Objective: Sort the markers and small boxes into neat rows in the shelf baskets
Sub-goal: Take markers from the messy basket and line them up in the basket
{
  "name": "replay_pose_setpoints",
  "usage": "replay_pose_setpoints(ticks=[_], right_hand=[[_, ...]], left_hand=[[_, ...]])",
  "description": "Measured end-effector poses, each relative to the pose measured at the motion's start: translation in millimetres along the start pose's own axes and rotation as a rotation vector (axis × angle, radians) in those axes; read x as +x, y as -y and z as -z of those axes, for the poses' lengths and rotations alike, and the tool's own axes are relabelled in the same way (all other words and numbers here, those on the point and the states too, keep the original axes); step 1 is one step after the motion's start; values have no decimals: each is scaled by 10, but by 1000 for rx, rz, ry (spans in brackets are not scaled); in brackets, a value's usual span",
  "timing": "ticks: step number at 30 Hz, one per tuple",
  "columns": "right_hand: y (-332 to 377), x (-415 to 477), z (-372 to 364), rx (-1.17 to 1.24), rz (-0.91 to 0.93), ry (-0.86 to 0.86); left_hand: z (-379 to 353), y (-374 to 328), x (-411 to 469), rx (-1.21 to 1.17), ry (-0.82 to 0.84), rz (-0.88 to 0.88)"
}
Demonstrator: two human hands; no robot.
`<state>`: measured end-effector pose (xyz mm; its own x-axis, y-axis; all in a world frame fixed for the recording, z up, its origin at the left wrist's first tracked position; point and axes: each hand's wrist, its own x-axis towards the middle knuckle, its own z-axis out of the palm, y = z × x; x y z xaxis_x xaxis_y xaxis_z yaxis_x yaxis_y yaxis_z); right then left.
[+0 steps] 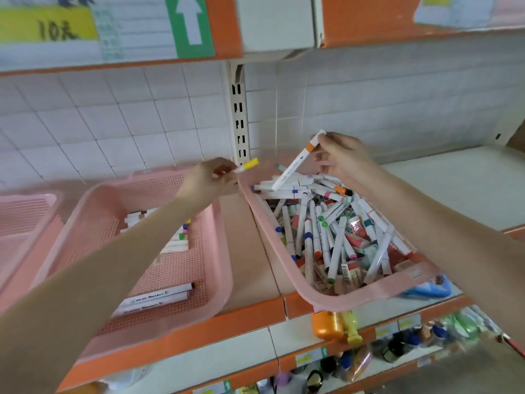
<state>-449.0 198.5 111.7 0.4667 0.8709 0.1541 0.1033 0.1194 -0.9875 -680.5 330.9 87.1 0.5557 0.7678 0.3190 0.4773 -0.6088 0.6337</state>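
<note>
A pink basket (272,253) on the right of the shelf is heaped with several white markers and small boxes (355,237). Above its far end my right hand (343,159) pinches a white marker with an orange band (298,160), which hangs tilted over the heap. My left hand (211,179) holds a yellow-capped marker (250,164) above the far right corner of the middle pink basket (218,268). That basket holds a short row of markers (176,234) near its back and two white markers (159,298) near its front.
A third pink basket (25,214) sits at the far left. The shelf has an orange front edge (199,334) and a tiled back wall with a slotted upright (239,115). Bottles and jars (349,328) fill the shelf below. Bare shelf (454,183) lies at the right.
</note>
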Motion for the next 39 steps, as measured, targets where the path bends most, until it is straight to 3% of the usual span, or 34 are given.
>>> replay_pose_setpoints(ticks=[8,16,22,29,35,39], right_hand=[[109,118,-869,160,-79,359],[86,36,-1862,154,-123,637],[-133,19,-2359,-204,-14,725],[-262,92,-2552,-638,21,976],[-298,256,-2662,-759,97,1000],[-434,434,-2797,-919,248,880]], left_hand=[[603,477,-446,132,-85,151],[1100,815,-1071,197,-169,311],[1253,965,-1412,134,-232,353],[1291,964,-1467,53,-267,367],[1284,974,-1476,6,-295,366],[1292,993,-1459,-2,-290,358]])
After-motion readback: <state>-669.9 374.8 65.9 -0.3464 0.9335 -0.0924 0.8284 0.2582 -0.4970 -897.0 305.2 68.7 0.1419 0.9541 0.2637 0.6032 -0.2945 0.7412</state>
